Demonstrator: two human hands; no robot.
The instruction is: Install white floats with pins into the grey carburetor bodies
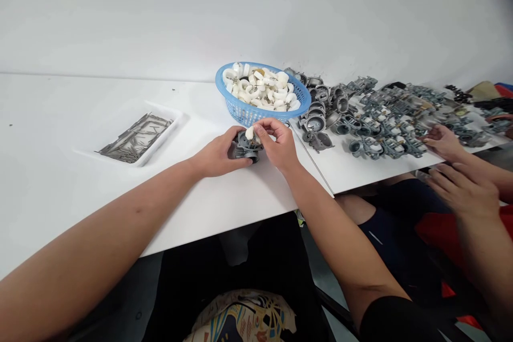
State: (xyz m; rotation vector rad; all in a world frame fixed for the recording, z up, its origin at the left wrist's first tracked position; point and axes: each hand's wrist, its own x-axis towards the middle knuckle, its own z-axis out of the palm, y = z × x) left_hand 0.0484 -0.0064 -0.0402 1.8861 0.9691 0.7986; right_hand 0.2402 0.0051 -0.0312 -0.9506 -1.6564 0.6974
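Note:
My left hand [218,154] grips a grey metal carburetor body [245,148] that rests on the white table [60,181]. My right hand [278,143] pinches a small white plastic float [250,133] and holds it against the top of that body. Both hands sit just in front of a blue plastic basket [244,111] filled with several white floats [261,88].
A shallow white tray [170,127] of thin metal pins [136,138] lies to the left. A heap of grey carburetor bodies [360,112] covers the table to the right. Another person's hands [444,141] [460,187] work at that heap.

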